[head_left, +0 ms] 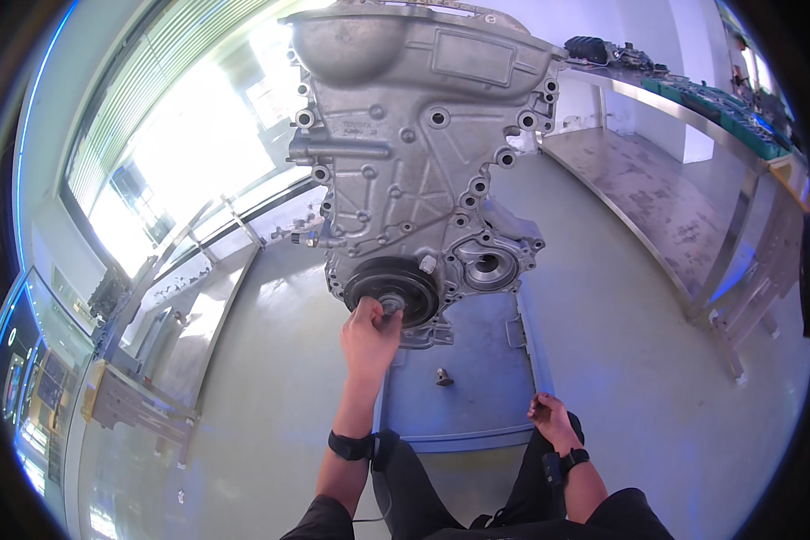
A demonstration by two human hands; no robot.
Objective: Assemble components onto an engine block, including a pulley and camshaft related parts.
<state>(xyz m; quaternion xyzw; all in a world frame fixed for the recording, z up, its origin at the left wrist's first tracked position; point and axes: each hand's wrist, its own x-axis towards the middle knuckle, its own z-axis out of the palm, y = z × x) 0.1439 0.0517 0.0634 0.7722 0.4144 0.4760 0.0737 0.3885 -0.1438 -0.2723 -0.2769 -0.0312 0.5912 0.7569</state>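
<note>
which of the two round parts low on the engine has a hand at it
The black pulley on the left: the left hand is at its center. The round silver housing to its right has no hand on it.

Pulley [398,282] on engine [405,153] — tray [486,396] beneath, workbench [634,184] to the right.

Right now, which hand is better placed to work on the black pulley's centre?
Probably the left hand: it is at the round metal piece centred in the black pulley. The right hand is down by the right leg.
</note>
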